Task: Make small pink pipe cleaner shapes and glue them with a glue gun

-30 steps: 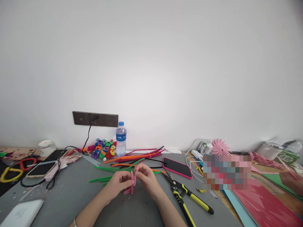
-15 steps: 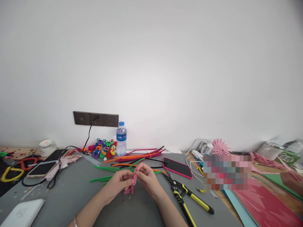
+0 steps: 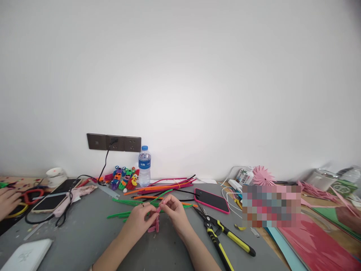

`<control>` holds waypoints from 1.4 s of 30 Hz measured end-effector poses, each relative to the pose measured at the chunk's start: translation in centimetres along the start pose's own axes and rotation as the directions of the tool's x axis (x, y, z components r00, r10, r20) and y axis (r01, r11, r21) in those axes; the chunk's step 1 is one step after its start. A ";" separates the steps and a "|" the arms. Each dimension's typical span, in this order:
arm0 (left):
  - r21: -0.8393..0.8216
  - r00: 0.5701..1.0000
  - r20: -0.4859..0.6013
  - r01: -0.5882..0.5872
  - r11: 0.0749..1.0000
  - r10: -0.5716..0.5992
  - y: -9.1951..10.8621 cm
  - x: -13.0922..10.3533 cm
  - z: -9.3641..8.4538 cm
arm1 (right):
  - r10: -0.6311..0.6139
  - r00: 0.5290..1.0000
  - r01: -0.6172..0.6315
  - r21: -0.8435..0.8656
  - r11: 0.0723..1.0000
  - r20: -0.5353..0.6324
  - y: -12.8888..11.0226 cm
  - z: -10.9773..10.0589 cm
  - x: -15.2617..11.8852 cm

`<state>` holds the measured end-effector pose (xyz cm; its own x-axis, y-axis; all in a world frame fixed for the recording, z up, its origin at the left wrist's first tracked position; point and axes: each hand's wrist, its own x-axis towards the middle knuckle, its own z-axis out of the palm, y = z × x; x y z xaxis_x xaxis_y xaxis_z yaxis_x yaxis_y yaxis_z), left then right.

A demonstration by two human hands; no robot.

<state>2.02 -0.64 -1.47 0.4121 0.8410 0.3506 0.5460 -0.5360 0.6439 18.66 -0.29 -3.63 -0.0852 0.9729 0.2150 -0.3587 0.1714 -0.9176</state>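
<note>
Both my hands meet low in the middle of the head view, over the grey table. Between them is a bent pink pipe cleaner, partly hidden by fingers, its folded lower part hanging under my left hand. My left hand pinches it with thumb and forefinger. My right hand grips its upper end in a pinch, close against the left fingertips. Just behind the hands lie green pipe cleaners and a loose bunch of orange, pink and black pipe cleaners.
Yellow-and-black pliers and a pink-cased phone lie to the right. A water bottle stands by the wall beside small colourful figures. A white box is at front left. Other people's hands appear at the left and right edges.
My left hand has shifted slightly right and up along the pipe cleaner, its fingertips now nearer my right hand's. Another person's hand has come in at the left edge, over the yellow-handled scissors.
</note>
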 end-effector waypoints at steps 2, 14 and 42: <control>0.095 1.000 0.016 0.010 0.995 -0.012 0.0 -0.1 -0.1 | 0.001 1.000 -0.001 0.003 1.000 -0.003 0.0 0.0 0.0; 0.228 1.000 -0.007 -0.002 0.974 0.004 -0.4 -0.3 0.5 | 0.020 0.997 -0.019 0.012 1.000 -0.072 0.2 -0.1 0.1; 0.089 0.998 -0.010 0.058 0.994 -0.057 -0.1 -0.1 0.4 | 0.054 0.999 -0.054 -0.004 0.999 0.006 -0.4 0.4 -0.2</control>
<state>2.26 -0.70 -1.85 0.3727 0.8709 0.3204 0.6315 -0.4911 0.6000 18.47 -0.57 -3.21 -0.1104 0.9797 0.1673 -0.3498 0.1193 -0.9292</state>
